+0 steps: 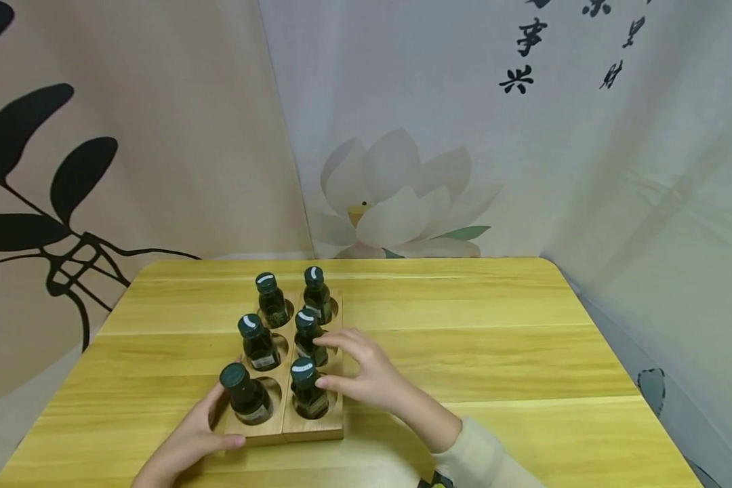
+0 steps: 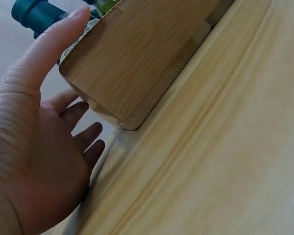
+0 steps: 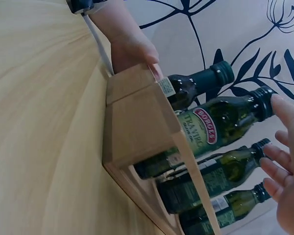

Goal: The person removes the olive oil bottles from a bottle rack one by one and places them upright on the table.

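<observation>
Several dark green glass oil bottles (image 1: 308, 393) with green screw caps stand in a two-row wooden bottle rack (image 1: 314, 428), leaning somewhat in their round holes. My right hand (image 1: 366, 369) is at the right row. Its thumb touches the neck area of the front bottle (image 3: 220, 122), and its fingers reach toward the cap of the middle bottle (image 1: 308, 332) without curling round it. At the rack's front left corner is my left hand (image 1: 186, 434), its thumb by the front and its loose fingers along the left side. The front left bottle (image 1: 244, 393) stands just beside it.
The rack stands on a wooden table (image 1: 494, 352), left of its middle. Behind it hangs a printed curtain (image 1: 402, 102) with a lotus, leaves and characters. The back bottles (image 1: 271, 298) stand near the table's far edge.
</observation>
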A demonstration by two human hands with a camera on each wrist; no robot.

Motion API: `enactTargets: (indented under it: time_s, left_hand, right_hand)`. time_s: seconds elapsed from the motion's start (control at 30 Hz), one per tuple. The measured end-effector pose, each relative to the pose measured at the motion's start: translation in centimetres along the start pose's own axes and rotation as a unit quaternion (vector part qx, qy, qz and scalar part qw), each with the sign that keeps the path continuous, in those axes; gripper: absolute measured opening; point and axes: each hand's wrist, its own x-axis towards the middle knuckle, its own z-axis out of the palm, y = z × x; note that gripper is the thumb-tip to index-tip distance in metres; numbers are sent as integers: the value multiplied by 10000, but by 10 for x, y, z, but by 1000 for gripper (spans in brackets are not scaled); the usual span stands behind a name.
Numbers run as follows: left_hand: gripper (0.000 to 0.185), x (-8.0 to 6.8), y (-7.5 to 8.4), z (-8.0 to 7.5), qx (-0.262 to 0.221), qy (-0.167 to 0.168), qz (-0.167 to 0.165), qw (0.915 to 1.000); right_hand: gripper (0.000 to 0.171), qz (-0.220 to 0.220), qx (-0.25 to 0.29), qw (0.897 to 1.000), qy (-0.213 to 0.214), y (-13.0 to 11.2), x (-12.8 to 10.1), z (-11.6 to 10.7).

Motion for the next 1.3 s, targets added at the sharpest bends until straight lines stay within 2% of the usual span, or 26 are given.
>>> enactTargets:
  time_s: [0.17,0.33,0.6,0.9,1.13,1.3]
  left_hand:
    - [105,1,0,2,170,90,-74,9998]
    - [104,0,-1,2,255,128,-18,9996]
    - [105,1,-2,3,262,179,70,9995]
    - [107,1,-1,2,184,211,12,9996]
    - [106,1,0,2,202,211,26,9996]
    - [105,1,0,2,219,199,40,9996]
  right_hand:
    - [49,-109,182,9998,0,0,3,8]
    - [46,-240,450,9987,19,0,5,15]
    - [40,-306,537,9980,118,-4,7,22]
    - [32,-305,673,9969,284,-39,11,10]
    - [32,-240,744,9963,363,-46,12,9]
    - [31,-188,745,9959,469,-41,13,12]
